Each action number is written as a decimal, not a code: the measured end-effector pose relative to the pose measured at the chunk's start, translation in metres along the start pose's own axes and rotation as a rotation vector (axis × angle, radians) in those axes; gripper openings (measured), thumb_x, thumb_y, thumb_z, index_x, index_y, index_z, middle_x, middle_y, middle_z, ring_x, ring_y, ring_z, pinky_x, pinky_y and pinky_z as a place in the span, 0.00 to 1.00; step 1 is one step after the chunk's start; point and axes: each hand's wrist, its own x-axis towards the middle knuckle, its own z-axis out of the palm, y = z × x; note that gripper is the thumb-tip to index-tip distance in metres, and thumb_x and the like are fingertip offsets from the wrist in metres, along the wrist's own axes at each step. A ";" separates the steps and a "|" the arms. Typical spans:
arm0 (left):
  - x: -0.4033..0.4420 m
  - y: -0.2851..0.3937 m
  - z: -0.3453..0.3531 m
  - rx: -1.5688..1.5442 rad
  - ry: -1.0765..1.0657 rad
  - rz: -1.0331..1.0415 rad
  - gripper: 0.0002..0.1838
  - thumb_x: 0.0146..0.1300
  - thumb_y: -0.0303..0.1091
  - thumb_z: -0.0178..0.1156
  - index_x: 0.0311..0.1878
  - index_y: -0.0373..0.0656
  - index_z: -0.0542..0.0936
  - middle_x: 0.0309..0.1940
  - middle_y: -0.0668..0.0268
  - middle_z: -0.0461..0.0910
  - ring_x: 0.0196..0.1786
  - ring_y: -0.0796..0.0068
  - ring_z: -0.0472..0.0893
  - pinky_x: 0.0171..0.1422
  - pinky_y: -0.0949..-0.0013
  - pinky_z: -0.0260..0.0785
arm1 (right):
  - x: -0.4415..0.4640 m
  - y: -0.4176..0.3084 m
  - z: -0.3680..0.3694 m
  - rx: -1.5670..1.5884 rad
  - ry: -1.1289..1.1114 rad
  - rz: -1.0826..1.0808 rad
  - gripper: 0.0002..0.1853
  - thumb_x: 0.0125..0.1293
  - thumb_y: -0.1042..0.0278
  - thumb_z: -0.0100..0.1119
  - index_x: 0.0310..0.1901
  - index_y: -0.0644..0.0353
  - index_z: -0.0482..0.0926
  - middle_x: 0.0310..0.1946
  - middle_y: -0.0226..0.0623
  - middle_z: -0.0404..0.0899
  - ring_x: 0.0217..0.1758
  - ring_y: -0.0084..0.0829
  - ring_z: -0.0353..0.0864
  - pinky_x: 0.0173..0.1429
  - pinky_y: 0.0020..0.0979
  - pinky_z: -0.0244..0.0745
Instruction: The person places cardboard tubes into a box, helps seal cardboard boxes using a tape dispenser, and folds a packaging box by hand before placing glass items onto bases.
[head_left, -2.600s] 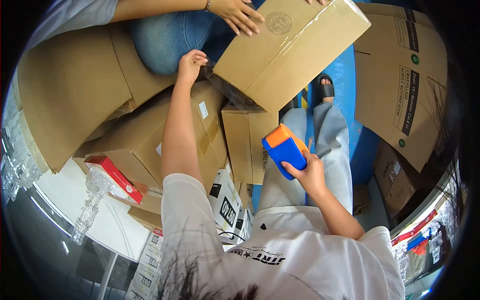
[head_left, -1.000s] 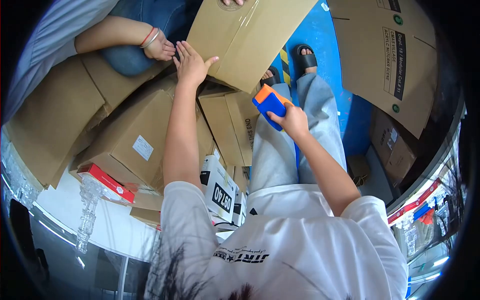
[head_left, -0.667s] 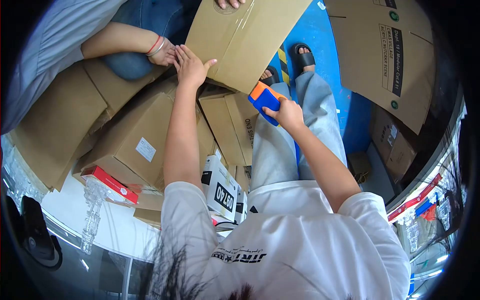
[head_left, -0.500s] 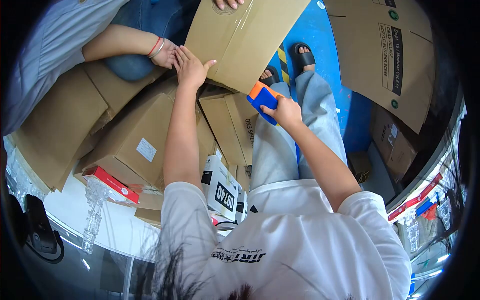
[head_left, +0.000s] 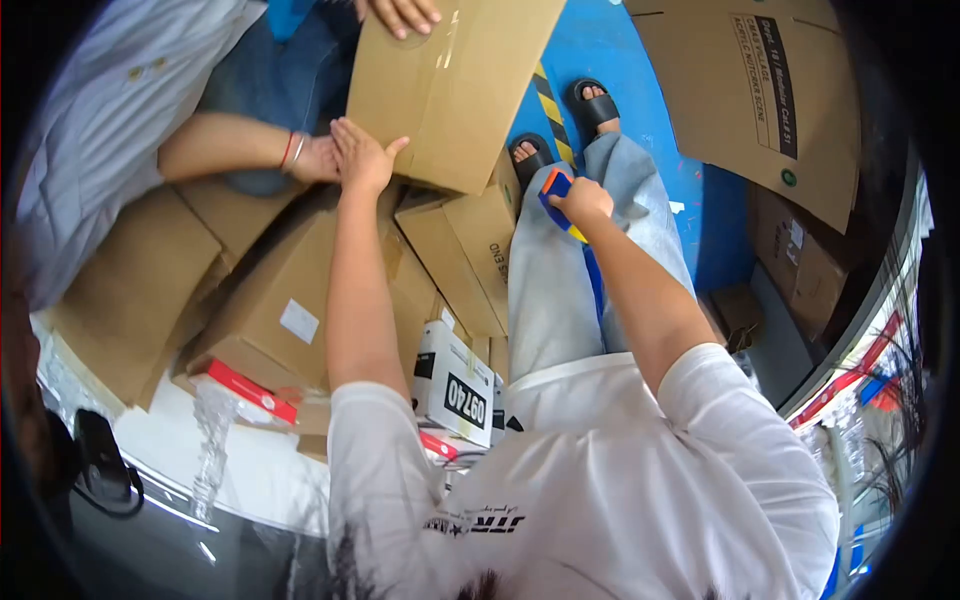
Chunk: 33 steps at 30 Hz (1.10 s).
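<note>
A brown cardboard box [head_left: 445, 95] with a strip of clear tape along its face lies at the top centre. My left hand [head_left: 364, 160] rests against its lower left edge, fingers stretched out and thumb apart, holding nothing. Beside it, another person's hand [head_left: 318, 159] with a red and a silver band touches my fingers. That person's other hand [head_left: 405, 14] lies on top of the box. My right hand [head_left: 585, 203] is wrapped round a blue and orange tape dispenser [head_left: 557, 190], held over my legs, a little right of the box's lower corner.
Several cartons [head_left: 265, 310] are stacked at the left and below the box. A white box marked 09740 [head_left: 452, 385] stands near my waist. A large printed carton [head_left: 750, 100] is at the right. My sandalled feet are on the blue floor [head_left: 640, 130].
The tape dispenser has moved away from the box's lower corner, to the right. My left hand stays at the box edge; the other person's upper hand shows more over the box.
</note>
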 end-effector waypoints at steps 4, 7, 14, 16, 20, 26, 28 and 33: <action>0.008 -0.016 0.012 -0.036 0.064 0.049 0.63 0.53 0.64 0.60 0.68 0.21 0.37 0.71 0.36 0.35 0.75 0.48 0.38 0.78 0.58 0.33 | 0.025 0.033 -0.005 0.102 0.042 0.088 0.34 0.48 0.34 0.63 0.36 0.65 0.83 0.34 0.48 0.83 0.38 0.45 0.83 0.45 0.39 0.78; 0.004 -0.009 0.012 0.036 0.044 0.007 0.62 0.53 0.63 0.60 0.68 0.22 0.38 0.71 0.36 0.37 0.75 0.49 0.39 0.77 0.57 0.36 | 0.009 0.048 -0.016 0.222 0.048 0.081 0.34 0.48 0.33 0.62 0.36 0.65 0.83 0.33 0.48 0.83 0.38 0.45 0.83 0.44 0.39 0.77; -0.031 0.045 -0.014 0.303 0.231 -0.115 0.53 0.55 0.56 0.61 0.68 0.24 0.46 0.70 0.37 0.44 0.74 0.50 0.47 0.75 0.56 0.43 | -0.052 0.127 -0.070 0.370 0.174 -0.029 0.36 0.47 0.32 0.63 0.35 0.67 0.82 0.29 0.52 0.81 0.36 0.48 0.82 0.43 0.40 0.75; -0.038 0.051 0.002 0.320 0.404 -0.075 0.48 0.57 0.52 0.61 0.68 0.25 0.51 0.70 0.38 0.47 0.73 0.52 0.51 0.74 0.56 0.46 | -0.073 0.165 -0.089 0.459 0.265 -0.075 0.36 0.48 0.33 0.64 0.35 0.68 0.81 0.29 0.54 0.81 0.35 0.49 0.82 0.41 0.41 0.75; -0.116 0.092 0.015 0.189 0.373 0.110 0.27 0.61 0.45 0.57 0.57 0.35 0.71 0.58 0.47 0.69 0.62 0.54 0.68 0.65 0.56 0.59 | -0.107 0.247 -0.122 0.372 0.366 -0.009 0.33 0.50 0.36 0.65 0.33 0.68 0.81 0.28 0.52 0.81 0.34 0.48 0.82 0.40 0.39 0.75; -0.128 0.120 0.046 0.185 0.175 0.090 0.21 0.58 0.48 0.60 0.42 0.39 0.73 0.42 0.55 0.74 0.50 0.56 0.73 0.52 0.56 0.67 | -0.125 0.337 -0.143 0.451 0.378 0.051 0.29 0.53 0.43 0.65 0.34 0.70 0.80 0.27 0.50 0.81 0.32 0.41 0.83 0.40 0.35 0.76; -0.108 0.114 0.068 0.216 0.213 0.045 0.20 0.57 0.48 0.61 0.40 0.39 0.72 0.40 0.56 0.74 0.48 0.55 0.74 0.51 0.56 0.67 | -0.114 0.370 -0.130 0.451 0.408 0.041 0.29 0.53 0.44 0.66 0.34 0.71 0.80 0.27 0.49 0.81 0.31 0.40 0.83 0.39 0.35 0.76; -0.115 0.123 0.092 0.394 0.393 0.047 0.20 0.56 0.48 0.62 0.39 0.40 0.72 0.37 0.58 0.73 0.45 0.56 0.74 0.50 0.58 0.67 | -0.105 0.400 -0.110 0.542 0.281 0.080 0.26 0.55 0.49 0.67 0.36 0.73 0.79 0.26 0.45 0.81 0.28 0.30 0.81 0.36 0.30 0.75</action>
